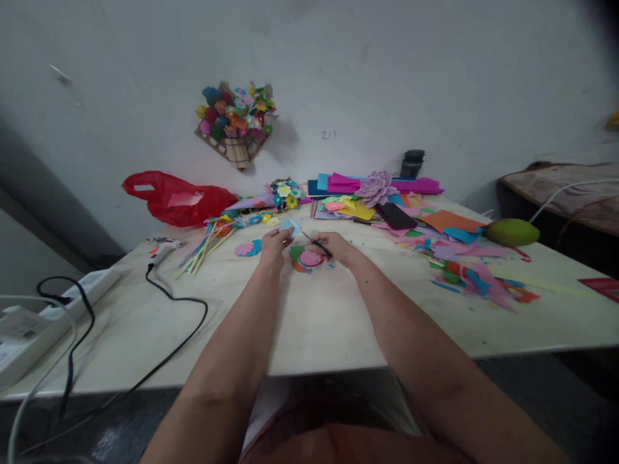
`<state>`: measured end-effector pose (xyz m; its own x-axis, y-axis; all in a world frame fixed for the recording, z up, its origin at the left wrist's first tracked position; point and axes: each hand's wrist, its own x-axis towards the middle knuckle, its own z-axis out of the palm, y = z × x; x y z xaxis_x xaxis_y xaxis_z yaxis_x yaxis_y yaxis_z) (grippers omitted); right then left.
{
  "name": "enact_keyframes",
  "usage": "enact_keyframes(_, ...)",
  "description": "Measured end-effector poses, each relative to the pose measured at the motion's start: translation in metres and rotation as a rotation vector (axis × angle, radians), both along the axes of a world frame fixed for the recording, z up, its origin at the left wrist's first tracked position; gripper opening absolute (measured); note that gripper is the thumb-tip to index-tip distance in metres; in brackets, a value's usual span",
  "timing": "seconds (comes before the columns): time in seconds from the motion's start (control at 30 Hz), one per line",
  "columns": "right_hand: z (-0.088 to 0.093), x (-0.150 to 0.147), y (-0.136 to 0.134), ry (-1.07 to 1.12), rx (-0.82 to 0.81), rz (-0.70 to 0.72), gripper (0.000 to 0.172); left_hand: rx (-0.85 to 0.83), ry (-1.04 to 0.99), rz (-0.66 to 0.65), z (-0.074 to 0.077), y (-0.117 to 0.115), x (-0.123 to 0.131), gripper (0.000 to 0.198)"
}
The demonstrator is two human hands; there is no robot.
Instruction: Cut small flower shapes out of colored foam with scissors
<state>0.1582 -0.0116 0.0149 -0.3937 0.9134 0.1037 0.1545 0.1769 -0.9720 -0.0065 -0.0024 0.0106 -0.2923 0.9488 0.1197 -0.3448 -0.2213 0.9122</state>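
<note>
My left hand pinches a small light-blue piece of foam sheet above the table. My right hand is closed round the black handles of small scissors, whose blades point up-left and meet the blue piece. Just below both hands lie a pink round cut-out on green and orange pieces. A pink and blue flower cut-out lies left of my left hand.
A white table carries a glue gun with black cable, thin sticks, coloured foam sheets, scraps at right, a red plastic bag, a green object. A power strip lies left. A flower bouquet hangs on the wall.
</note>
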Motion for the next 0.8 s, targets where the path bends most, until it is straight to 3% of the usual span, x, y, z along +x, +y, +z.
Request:
enact_keyframes(0.4,-0.0014,-0.0012,0.0017,0.025,0.006,-0.018,0.025,-0.039,-0.047,-0.011,-0.0019,0.0012,0.0012,0.023)
enact_keyframes(0.8,0.0011,-0.0021,0.0009,0.041,-0.009,-0.015,0.012,-0.084,-0.082,-0.046,-0.0035,0.0023,0.0015,0.017)
